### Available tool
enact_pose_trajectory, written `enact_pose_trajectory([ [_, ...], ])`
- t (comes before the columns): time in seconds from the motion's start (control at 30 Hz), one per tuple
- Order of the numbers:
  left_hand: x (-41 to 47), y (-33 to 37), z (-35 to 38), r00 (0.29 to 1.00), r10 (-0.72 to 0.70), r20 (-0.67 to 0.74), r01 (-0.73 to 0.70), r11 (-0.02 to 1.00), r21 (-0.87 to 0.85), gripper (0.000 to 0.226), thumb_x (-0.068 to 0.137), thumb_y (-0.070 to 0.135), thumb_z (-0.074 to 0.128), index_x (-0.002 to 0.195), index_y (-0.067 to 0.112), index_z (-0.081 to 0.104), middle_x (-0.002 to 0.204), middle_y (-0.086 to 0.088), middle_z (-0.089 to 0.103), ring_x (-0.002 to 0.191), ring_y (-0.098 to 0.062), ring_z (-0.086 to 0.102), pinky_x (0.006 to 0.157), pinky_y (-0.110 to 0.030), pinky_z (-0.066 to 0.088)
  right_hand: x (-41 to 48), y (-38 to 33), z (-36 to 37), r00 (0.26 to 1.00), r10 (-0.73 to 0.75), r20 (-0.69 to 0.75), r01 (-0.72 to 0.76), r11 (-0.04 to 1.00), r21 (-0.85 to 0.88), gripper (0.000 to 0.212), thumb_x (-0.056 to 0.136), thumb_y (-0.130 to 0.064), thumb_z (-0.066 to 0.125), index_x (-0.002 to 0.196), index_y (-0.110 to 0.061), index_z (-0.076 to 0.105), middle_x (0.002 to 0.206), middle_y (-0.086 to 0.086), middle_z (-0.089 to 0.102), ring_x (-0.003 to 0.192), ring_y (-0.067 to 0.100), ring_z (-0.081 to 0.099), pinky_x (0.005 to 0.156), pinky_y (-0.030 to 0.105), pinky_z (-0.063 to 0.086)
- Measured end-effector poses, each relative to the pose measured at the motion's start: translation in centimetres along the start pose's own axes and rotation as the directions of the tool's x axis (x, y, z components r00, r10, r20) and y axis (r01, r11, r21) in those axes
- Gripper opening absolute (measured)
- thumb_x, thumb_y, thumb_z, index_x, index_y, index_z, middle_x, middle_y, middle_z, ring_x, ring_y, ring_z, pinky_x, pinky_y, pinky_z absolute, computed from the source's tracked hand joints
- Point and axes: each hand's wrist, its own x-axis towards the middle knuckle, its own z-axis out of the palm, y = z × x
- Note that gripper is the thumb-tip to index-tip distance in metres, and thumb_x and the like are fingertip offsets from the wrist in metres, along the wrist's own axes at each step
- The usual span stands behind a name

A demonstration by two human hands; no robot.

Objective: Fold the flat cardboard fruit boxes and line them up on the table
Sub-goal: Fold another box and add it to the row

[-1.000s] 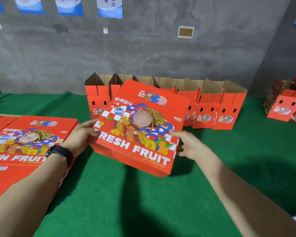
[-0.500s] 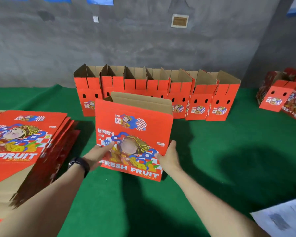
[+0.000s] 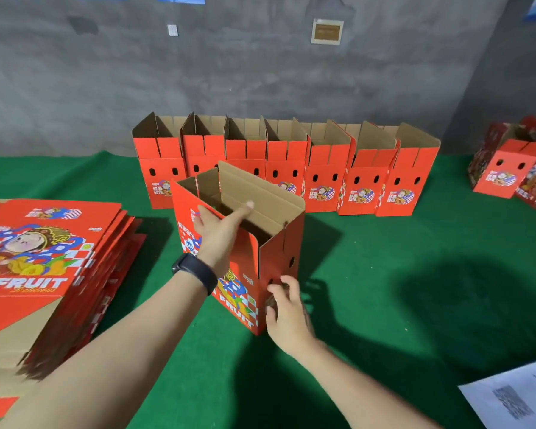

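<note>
A printed sheet of paper (image 3: 514, 397) lies at the table's (image 3: 384, 305) near right corner. Toward the middle of the green-covered table an opened fruit box (image 3: 276, 243) stands upright, its top flaps up and the brown inside showing.

The right hand (image 3: 287, 314) lies against the lower part of the box's narrow end panel. Its fingers are slightly spread and gently bent, resting on the cardboard without closing round anything. The left hand (image 3: 220, 233), with a black wristband (image 3: 195, 272) behind it, reaches over the top edge of the printed front panel. Its fingers are straight and close together, pointing into the opening.

A stack of flat boxes (image 3: 44, 252) lies along the left edge, its top sheet printed side up. Along the far edge, against the grey wall (image 3: 260, 72), a row of folded boxes (image 3: 322, 168) stands side by side, touching, tops open. More red boxes (image 3: 502, 171) sit in a looser group at the far right edge.
</note>
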Motion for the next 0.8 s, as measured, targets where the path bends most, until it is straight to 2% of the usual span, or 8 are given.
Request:
enact_pose_trajectory([
  [0.1, -0.2, 0.5, 0.1, 0.999, -0.018, 0.037, 0.010, 0.982, 0.188, 0.094, 0.077, 0.017, 0.071, 0.151, 0.020, 0.011, 0.150, -0.012, 0.018, 0.129, -0.035, 0.036, 0.096, -0.041, 0.043, 0.5, 1.0, -0.9, 0.999, -0.038, -0.018, 0.036, 0.997, -0.071, 0.037, 0.090, -0.015, 0.052, 0.125, -0.025, 0.053, 0.153, 0.004, 0.011, 0.125, 0.025, 0.046, 0.101, 0.036, 0.044],
  [0.23, -0.5, 0.9, -0.6, 0.991, -0.060, 0.116, 0.042, 0.987, 0.154, 0.085, 0.080, 0.005, 0.059, 0.146, 0.036, 0.015, 0.141, -0.020, 0.036, 0.114, -0.035, 0.047, 0.090, -0.054, 0.050, 1.1, 1.3, -1.6, 0.996, -0.081, 0.043, 0.088, 0.979, -0.183, 0.041, 0.091, -0.017, 0.050, 0.129, -0.033, 0.051, 0.158, 0.003, -0.015, 0.138, 0.027, 0.031, 0.105, 0.037, 0.041],
  [0.3, -0.7, 1.3, -1.0, 0.986, -0.074, 0.151, 0.058, 0.992, 0.108, 0.084, 0.081, -0.001, 0.053, 0.147, 0.037, 0.015, 0.119, -0.014, 0.052, 0.097, -0.027, 0.052, 0.087, -0.056, 0.051, 0.9, 1.3, -1.4, 0.994, -0.079, 0.080, 0.098, 0.962, -0.256, 0.046, 0.091, -0.016, 0.049, 0.132, -0.036, 0.046, 0.157, 0.007, -0.025, 0.135, 0.032, 0.036, 0.101, 0.038, 0.044],
  [0.37, -0.7, 1.5, -1.5, 0.978, -0.092, 0.189, 0.079, 0.994, 0.074, 0.086, 0.081, -0.004, 0.048, 0.149, 0.036, 0.013, 0.094, 0.002, 0.051, 0.081, -0.017, 0.049, 0.082, -0.051, 0.052, 0.5, 1.3, -1.0, 0.994, -0.058, 0.088, 0.083, 0.947, -0.311, 0.056, 0.089, -0.011, 0.048, 0.136, -0.040, 0.040, 0.154, 0.009, -0.033, 0.132, 0.034, 0.038, 0.098, 0.039, 0.046],
  [0.5, -0.6, 1.7, -2.4, 0.956, -0.115, 0.271, 0.099, 0.992, 0.073, 0.088, 0.080, -0.007, 0.043, 0.150, 0.038, 0.014, 0.120, -0.003, 0.048, 0.099, -0.021, 0.046, 0.080, -0.049, 0.053, -0.9, 1.1, 0.4, 0.998, -0.011, 0.066, 0.034, 0.933, -0.359, 0.076, 0.083, -0.002, 0.050, 0.140, -0.045, 0.027, 0.139, 0.010, -0.054, 0.139, 0.039, 0.027, 0.094, 0.040, 0.047],
  [0.6, -0.4, 1.7, -1.6, 0.942, -0.106, 0.317, 0.086, 0.993, 0.077, 0.086, 0.080, -0.007, 0.041, 0.148, 0.041, 0.019, 0.114, -0.002, 0.051, 0.101, -0.023, 0.046, 0.081, -0.048, 0.052, -1.5, 1.0, 1.0, 0.997, 0.058, 0.041, -0.040, 0.941, -0.337, 0.080, 0.082, 0.002, 0.050, 0.140, -0.046, 0.022, 0.135, 0.009, -0.058, 0.142, 0.038, 0.021, 0.096, 0.039, 0.046],
  [0.67, -0.4, 1.6, -0.7, 0.935, -0.090, 0.344, 0.064, 0.994, 0.086, 0.081, 0.080, -0.008, 0.040, 0.141, 0.043, 0.028, 0.110, -0.004, 0.052, 0.101, -0.022, 0.048, 0.076, -0.042, 0.052, -1.6, 1.0, 0.8, 0.994, 0.103, 0.032, -0.087, 0.945, -0.315, 0.079, 0.083, 0.001, 0.048, 0.141, -0.046, 0.023, 0.141, 0.011, -0.052, 0.140, 0.036, 0.026, 0.094, 0.038, 0.046],
  [0.8, 0.0, 1.3, 0.4, 0.935, -0.081, 0.345, 0.035, 0.990, 0.138, 0.063, 0.081, -0.006, 0.042, 0.141, 0.016, 0.037, 0.132, -0.017, 0.051, 0.121, -0.032, 0.050, 0.081, -0.049, 0.051, -1.8, 1.0, 0.4, 0.985, 0.168, 0.043, -0.149, 0.947, -0.285, 0.077, 0.084, 0.000, 0.046, 0.139, -0.048, 0.022, 0.152, 0.016, -0.023, 0.137, 0.037, 0.029, 0.094, 0.037, 0.047],
])
